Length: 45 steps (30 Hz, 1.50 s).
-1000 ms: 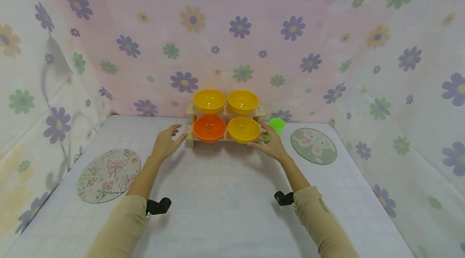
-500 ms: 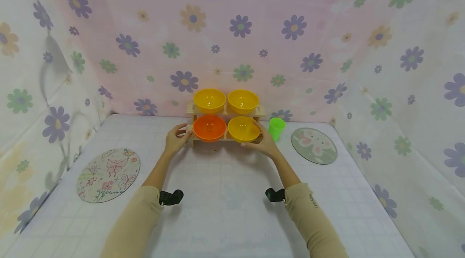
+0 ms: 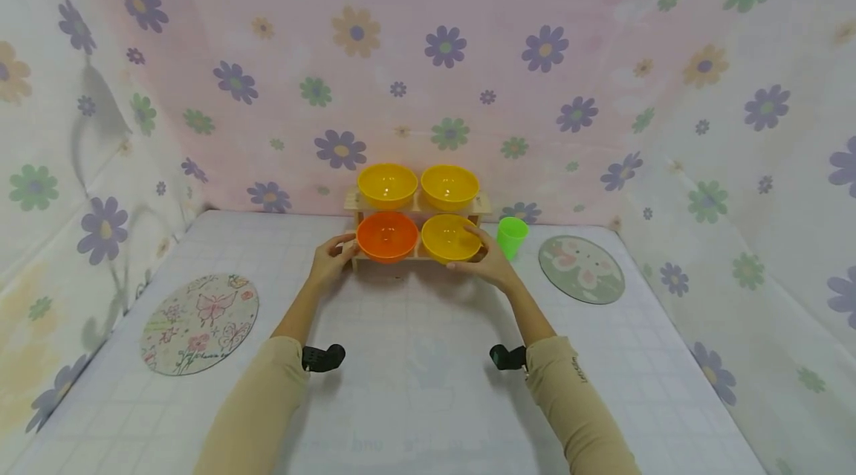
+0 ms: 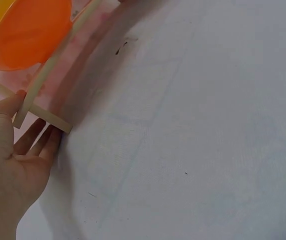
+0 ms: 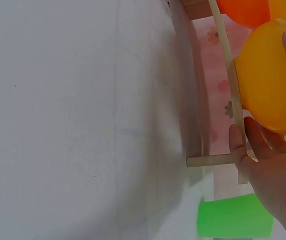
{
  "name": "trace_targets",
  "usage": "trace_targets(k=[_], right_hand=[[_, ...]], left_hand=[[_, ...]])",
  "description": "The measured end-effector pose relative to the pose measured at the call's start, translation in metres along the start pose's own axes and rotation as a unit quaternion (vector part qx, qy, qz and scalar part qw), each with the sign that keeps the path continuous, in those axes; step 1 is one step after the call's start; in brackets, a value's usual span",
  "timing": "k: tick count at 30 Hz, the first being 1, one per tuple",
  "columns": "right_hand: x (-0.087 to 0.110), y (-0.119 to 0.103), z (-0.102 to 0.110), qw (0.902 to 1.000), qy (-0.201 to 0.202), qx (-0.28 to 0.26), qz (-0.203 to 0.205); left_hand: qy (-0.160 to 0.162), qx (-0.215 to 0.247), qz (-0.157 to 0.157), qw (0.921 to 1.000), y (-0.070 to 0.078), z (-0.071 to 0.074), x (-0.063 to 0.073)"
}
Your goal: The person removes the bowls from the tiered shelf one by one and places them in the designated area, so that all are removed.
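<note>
A two-tier wooden rack [image 3: 408, 258] stands against the back wall. Two yellow bowls, one left [image 3: 388, 187] and one right [image 3: 450, 189], sit on its upper tier. The lower tier bears an orange bowl [image 3: 386, 238] and a third yellow bowl [image 3: 446, 240]. My left hand [image 3: 331, 264] grips the rack's left end, its thumb on the front rail [image 4: 50, 70] and its fingers by the leg. At the right end, my right hand [image 5: 275, 167] holds the rail between thumb and fingers, while one finger lies against the lower yellow bowl.
A green cup [image 3: 511, 237] stands close to the rack's right side. On the table [image 3: 414, 378] lie a round mat with butterfly drawings [image 3: 200, 322] at left and a round green-grey mat [image 3: 582, 269] at right. Flowered cloth [image 3: 428, 103] encloses the back and sides.
Both hands have moved inward to the rack's ends and taken hold there. The right hand uncovered more of the green cup. The rack and bowls look unmoved.
</note>
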State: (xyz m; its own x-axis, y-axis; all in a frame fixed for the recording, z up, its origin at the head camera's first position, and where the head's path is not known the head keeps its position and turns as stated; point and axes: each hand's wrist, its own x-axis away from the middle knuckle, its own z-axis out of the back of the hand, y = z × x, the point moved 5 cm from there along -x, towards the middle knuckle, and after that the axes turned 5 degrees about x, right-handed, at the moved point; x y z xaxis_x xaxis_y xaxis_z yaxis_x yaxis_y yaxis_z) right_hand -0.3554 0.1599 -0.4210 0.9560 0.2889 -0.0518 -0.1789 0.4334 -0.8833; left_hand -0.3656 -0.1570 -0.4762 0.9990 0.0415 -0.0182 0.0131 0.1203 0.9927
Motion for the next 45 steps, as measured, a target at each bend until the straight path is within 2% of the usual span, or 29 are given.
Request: trace_targets(k=[4,7,11,17,24,31,38,45], right_hand=[[-0.005,0.015,0.003,1.0000,-0.001,-0.009,0.001],[-0.005,0.019,0.004,0.9999,-0.002,-0.014,0.002],[-0.003,0.021,0.005,0.9999,0.003,-0.013,-0.004],[0.002,0.022,0.006,0.9998,0.013,-0.011,-0.008],[0.014,0.023,0.004,0.9998,0.010,-0.019,0.003],[0.028,0.017,-0.002,0.9986,0.000,-0.051,0.011],[0.048,-0.010,-0.015,0.9985,-0.021,-0.048,0.018],[0.057,-0.009,-0.030,0.9954,-0.050,-0.073,0.036]], left_hand=[[-0.009,0.026,0.013,0.9995,-0.002,-0.002,-0.001],[-0.011,0.028,0.017,0.9994,-0.004,-0.002,-0.001],[-0.010,0.021,0.019,0.9996,-0.006,-0.001,0.000],[-0.013,0.040,0.017,0.9990,-0.006,-0.002,0.000],[-0.009,0.035,0.014,0.9992,-0.004,-0.002,0.002],[-0.008,0.046,0.020,0.9987,-0.006,-0.001,0.001],[-0.011,0.055,0.024,0.9982,-0.010,0.001,-0.001],[-0.016,0.082,0.025,0.9962,-0.012,0.000,-0.003]])
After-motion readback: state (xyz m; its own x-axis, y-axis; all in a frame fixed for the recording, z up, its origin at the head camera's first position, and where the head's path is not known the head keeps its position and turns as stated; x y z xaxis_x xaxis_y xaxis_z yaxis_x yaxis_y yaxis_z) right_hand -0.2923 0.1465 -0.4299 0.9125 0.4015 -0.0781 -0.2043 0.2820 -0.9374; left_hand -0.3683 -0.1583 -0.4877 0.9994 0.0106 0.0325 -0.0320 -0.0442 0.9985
